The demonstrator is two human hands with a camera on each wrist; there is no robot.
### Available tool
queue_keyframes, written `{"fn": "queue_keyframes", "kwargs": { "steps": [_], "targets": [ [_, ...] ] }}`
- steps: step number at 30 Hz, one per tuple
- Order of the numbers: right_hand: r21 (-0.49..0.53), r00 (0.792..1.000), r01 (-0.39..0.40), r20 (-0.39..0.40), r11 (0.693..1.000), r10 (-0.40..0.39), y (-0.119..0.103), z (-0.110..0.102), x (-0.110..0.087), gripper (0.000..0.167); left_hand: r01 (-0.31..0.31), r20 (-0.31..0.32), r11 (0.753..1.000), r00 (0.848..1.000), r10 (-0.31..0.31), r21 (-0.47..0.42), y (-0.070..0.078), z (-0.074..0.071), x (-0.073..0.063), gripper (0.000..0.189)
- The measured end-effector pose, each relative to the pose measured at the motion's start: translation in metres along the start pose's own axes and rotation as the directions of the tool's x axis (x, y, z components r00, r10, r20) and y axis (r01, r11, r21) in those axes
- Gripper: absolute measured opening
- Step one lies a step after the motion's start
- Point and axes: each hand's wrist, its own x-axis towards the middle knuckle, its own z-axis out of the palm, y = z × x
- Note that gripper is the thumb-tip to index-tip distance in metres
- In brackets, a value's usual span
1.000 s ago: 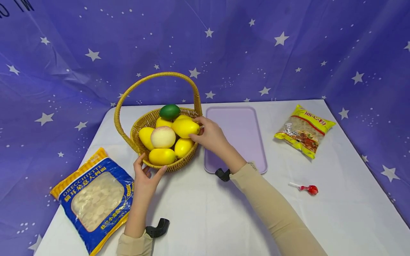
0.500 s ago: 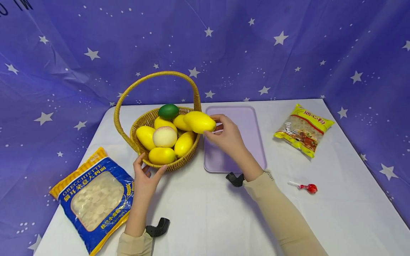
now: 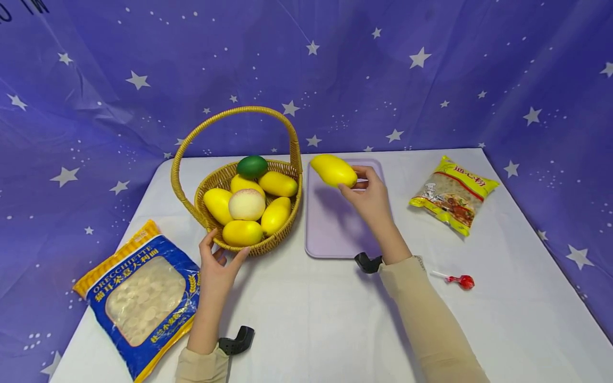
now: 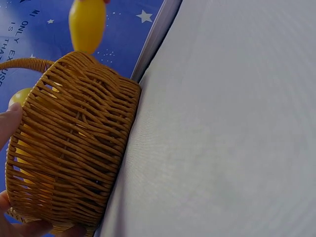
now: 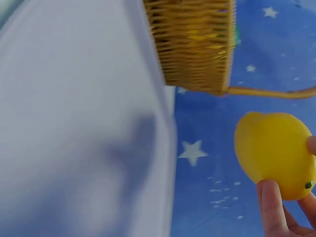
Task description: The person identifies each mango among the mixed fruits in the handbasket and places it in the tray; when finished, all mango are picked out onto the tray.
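Note:
In the head view my right hand [image 3: 371, 199] pinches a yellow mango [image 3: 333, 170] by one end between thumb and fingers. The mango is raised above the lilac tray [image 3: 330, 247], its shadow falling below it. To the left stands a wicker basket [image 3: 275, 242] with a tall handle. Inside it lie several more yellow mangoes [image 3: 242, 233], a pale peach [image 3: 246, 205] and a dark green fruit [image 3: 252, 167]. My left hand [image 3: 220, 266] grips the basket's near side, thumb and fingers spread along the rim; the left wrist view shows them on the wicker [image 4: 74, 143].
A blue and yellow bag of orecchiette [image 3: 143, 298] lies left of my left forearm. On the right are a yellow food packet [image 3: 455, 194] and a red lollipop [image 3: 464, 282]. A purple starry cloth [image 3: 335, 80] hangs behind the white table [image 3: 297, 319].
My right hand has lifted the mango out of the basket and carried it right, over the tray. The left hand has stayed at the basket's rim.

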Motion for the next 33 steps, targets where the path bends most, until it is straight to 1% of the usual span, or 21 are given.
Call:
{"fn": "queue_keyframes", "kwargs": {
  "steps": [5, 11, 16, 21, 24, 28, 33],
  "targets": [
    [-0.041, 0.999, -0.034, -0.025, 0.999, 0.033, 0.019, 0.011, 0.015, 0.049, 0.006, 0.009, 1.0, 1.0, -0.006, -0.006, 0.0, 0.002, 0.001, 0.085],
    [-0.137, 0.995, -0.099, -0.045, 0.986, 0.094, 0.04, 0.03, 0.033, 0.05, 0.002, 0.006, 1.0, 1.0, -0.002, -0.008, -0.001, 0.004, 0.001, 0.085],
    [-0.15, 0.984, -0.167, -0.083, 0.974, 0.156, 0.051, 0.045, 0.041, 0.049, 0.003, 0.01, 1.0, 1.0, -0.003, -0.012, -0.002, 0.005, 0.001, 0.086],
    [-0.157, 0.976, -0.196, -0.125, 0.968, 0.178, 0.056, 0.059, 0.043, 0.049, 0.007, 0.017, 1.0, 1.0, -0.007, -0.016, -0.001, 0.004, 0.0, 0.086],
    [-0.164, 0.972, -0.216, -0.13, 0.963, 0.196, 0.054, 0.067, 0.043, 0.05, -0.001, 0.011, 1.0, 1.0, 0.001, -0.023, -0.001, 0.003, 0.001, 0.086],
    [-0.16, 0.972, -0.225, -0.11, 0.961, 0.209, 0.05, 0.075, 0.041, 0.052, -0.007, 0.002, 1.0, 1.0, 0.007, -0.024, -0.002, 0.002, 0.001, 0.085],
    [-0.181, 0.972, -0.231, -0.074, 0.956, 0.221, 0.051, 0.077, 0.039, 0.055, -0.014, -0.006, 1.0, 1.0, 0.014, -0.018, -0.003, 0.001, 0.001, 0.084]
  ]
}}
